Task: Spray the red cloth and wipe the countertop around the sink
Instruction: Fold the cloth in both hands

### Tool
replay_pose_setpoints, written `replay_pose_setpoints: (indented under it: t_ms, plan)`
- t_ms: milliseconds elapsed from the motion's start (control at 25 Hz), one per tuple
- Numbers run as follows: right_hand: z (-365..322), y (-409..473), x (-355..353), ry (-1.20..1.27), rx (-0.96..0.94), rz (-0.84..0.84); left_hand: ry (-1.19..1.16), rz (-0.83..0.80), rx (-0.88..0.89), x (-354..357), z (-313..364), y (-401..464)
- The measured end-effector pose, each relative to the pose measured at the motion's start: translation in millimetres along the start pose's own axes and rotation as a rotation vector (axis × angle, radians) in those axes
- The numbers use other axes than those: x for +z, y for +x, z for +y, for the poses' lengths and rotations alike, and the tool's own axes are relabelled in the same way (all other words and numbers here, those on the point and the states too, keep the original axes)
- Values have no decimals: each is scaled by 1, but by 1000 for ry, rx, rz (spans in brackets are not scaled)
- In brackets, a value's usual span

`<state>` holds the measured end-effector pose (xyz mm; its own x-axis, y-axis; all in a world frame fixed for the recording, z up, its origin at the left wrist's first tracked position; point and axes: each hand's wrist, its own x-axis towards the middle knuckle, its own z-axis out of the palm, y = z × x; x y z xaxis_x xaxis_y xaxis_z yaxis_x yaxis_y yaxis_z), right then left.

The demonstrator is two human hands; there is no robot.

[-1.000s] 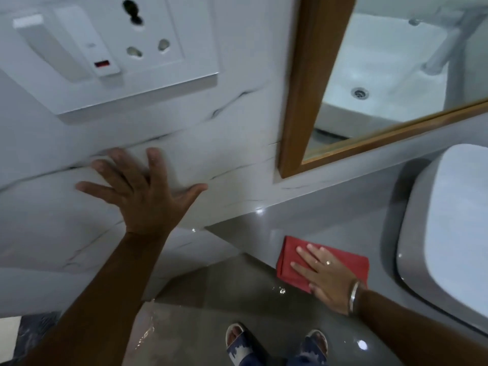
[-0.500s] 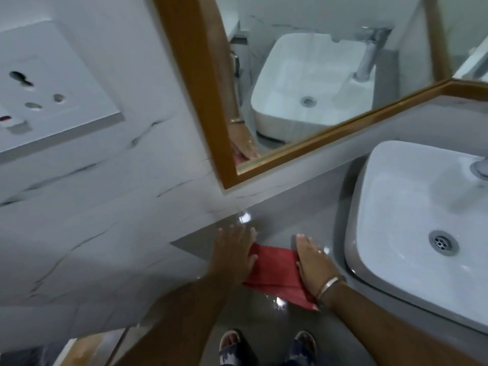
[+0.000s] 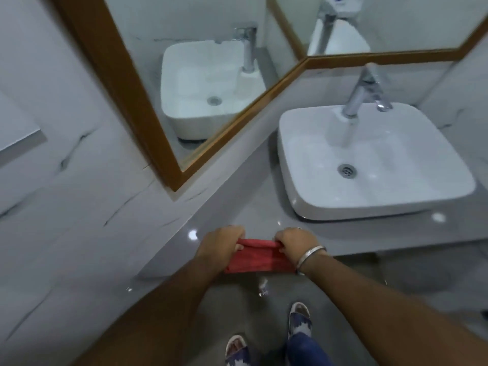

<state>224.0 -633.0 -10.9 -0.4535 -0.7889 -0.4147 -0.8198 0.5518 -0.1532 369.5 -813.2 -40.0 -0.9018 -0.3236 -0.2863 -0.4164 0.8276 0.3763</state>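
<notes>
The red cloth (image 3: 257, 258) is stretched between both hands at the near edge of the grey countertop (image 3: 237, 207), partly hanging over the front. My left hand (image 3: 220, 244) grips its left end and my right hand (image 3: 295, 244), with a metal bangle on the wrist, grips its right end. The white basin sink (image 3: 369, 186) sits on the countertop to the right, beyond the hands, with a chrome tap (image 3: 363, 91) behind it. No spray bottle is in view.
A wood-framed mirror (image 3: 126, 83) hangs on the marble wall at the left and reflects the sink. A second mirror meets it at the corner behind the tap. My sandalled feet (image 3: 299, 318) stand on the glossy grey floor below the counter edge.
My left hand came off the wall and took the cloth's left end. Both hands drew the cloth toward the counter's front edge and bunched it. The view swung right toward the sink.
</notes>
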Motion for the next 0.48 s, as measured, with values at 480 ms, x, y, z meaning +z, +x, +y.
replay_pose_setpoints:
  t_ms: [480]
  plan:
    - [210, -340, 29, 311, 805, 251, 116, -332, 951, 21, 396, 61]
